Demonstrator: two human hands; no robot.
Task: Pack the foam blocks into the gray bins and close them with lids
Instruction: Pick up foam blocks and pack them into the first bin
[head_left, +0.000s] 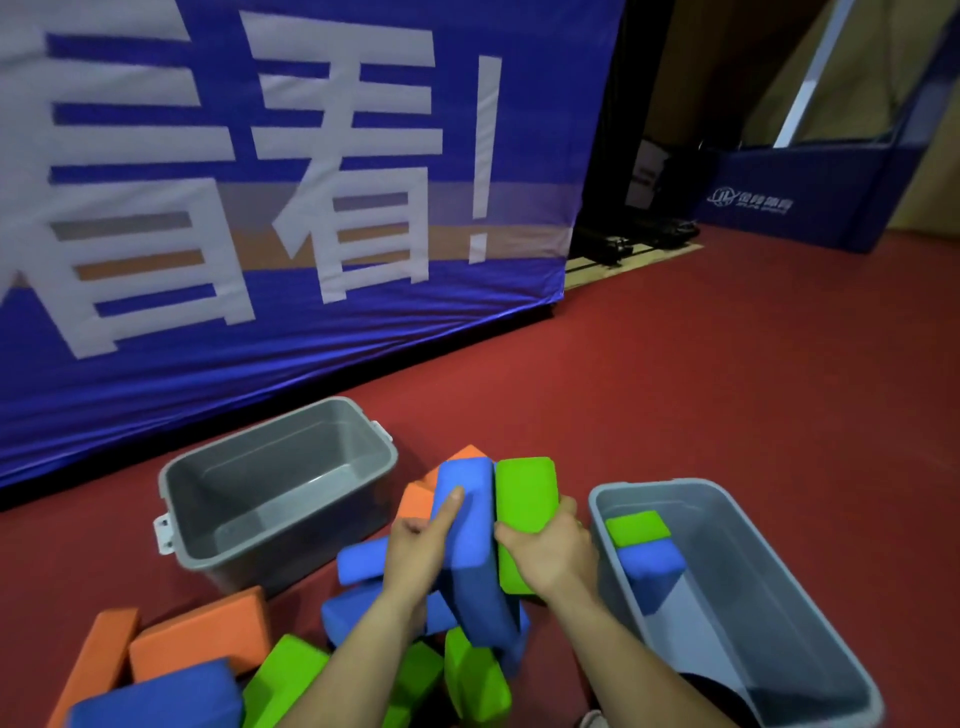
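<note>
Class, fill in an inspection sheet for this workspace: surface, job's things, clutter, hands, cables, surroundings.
Surface: red floor.
Job's things: left bin empty; right bin holds a binned green block and a binned blue block; loose pile of orange, blue and green blocks by the bins; no lids seen.
Clutter: nothing seen.
Hands: left hand holds the raised blue block; right hand grips the raised green block.
Cables: nothing clearly seen.
Surroundings: blue banner with white characters; blue barrier beyond.
</note>
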